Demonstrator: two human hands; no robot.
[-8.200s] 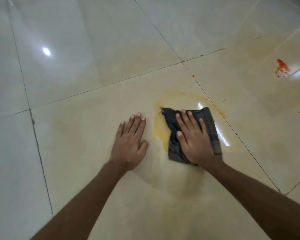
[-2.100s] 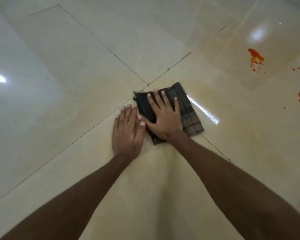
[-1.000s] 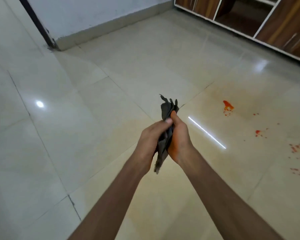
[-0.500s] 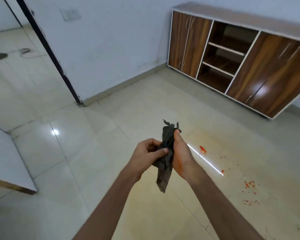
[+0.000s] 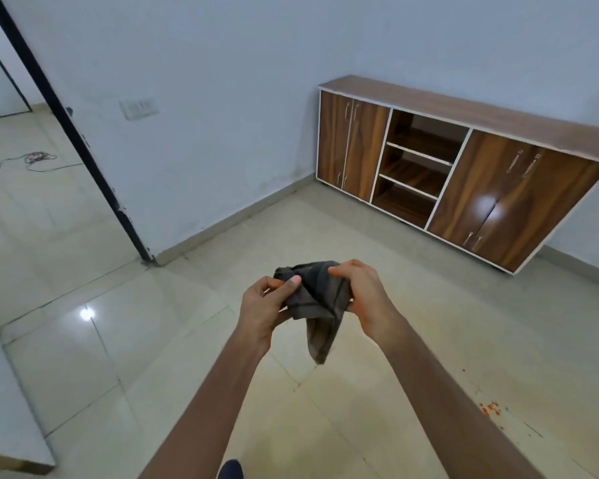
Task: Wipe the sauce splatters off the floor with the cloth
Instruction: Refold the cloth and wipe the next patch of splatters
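I hold a dark grey checked cloth (image 5: pixel 317 305) in the air in front of me, well above the floor. My left hand (image 5: pixel 265 309) pinches its left side with thumb on top, and my right hand (image 5: pixel 362 299) grips its right side. One corner of the cloth hangs down between my hands. Small red sauce splatters (image 5: pixel 491 408) lie on the beige floor tiles at the lower right, beyond my right forearm.
A low wooden cabinet (image 5: pixel 464 174) with open shelves stands against the far wall at the right. A doorway with a black frame (image 5: pixel 83 143) opens at the left. A white panel edge (image 5: pixel 11 402) sits at the lower left. A dark shoe tip (image 5: pixel 230 470) shows at the bottom.
I have lifted the cloth off the floor and my view has risen to the room. My hands have spread the bunched cloth apart. The yellowish smear wiped earlier is out of view.
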